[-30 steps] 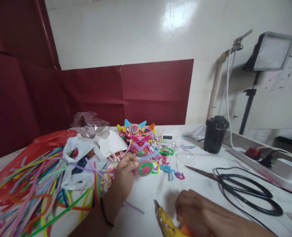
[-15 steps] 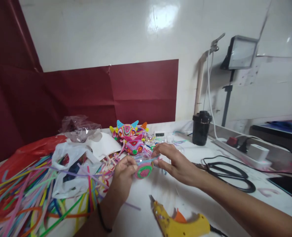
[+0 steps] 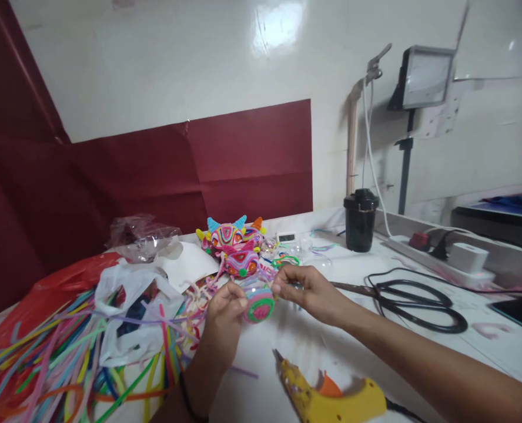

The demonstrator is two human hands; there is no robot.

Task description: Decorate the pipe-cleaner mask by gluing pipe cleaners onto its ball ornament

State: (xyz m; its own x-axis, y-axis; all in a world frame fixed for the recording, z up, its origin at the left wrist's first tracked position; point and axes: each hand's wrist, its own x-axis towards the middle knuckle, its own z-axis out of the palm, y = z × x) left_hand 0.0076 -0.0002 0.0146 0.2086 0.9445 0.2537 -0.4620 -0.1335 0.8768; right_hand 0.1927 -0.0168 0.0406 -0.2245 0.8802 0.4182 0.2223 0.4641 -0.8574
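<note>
My left hand (image 3: 223, 311) is closed on the edge of a round craft piece (image 3: 260, 308), thumb and fingers pinching its left side. The piece is wound in pipe cleaner, with a pink centre, a green ring and a pink outer rim, and clear plastic shows at its top. At its upper right edge my right hand (image 3: 309, 291) pinches the end of a pale blue pipe cleaner that runs along the top; the fingertips partly hide it. Just behind stand colourful pipe-cleaner animal heads (image 3: 234, 249) with blue horns and orange eyes.
A yellow glue gun (image 3: 327, 393) lies in front, nozzle toward the piece. Loose pipe cleaners (image 3: 53, 352) and a white plastic bag (image 3: 131, 329) spread on the left. On the right are a coiled black cable (image 3: 420, 302), a black cup (image 3: 361, 220) and a power strip (image 3: 455, 267).
The fingers of my right hand have come together from a wider spread at the piece's edge. The piece has turned slightly, showing more of its face. The camera view has shifted a little.
</note>
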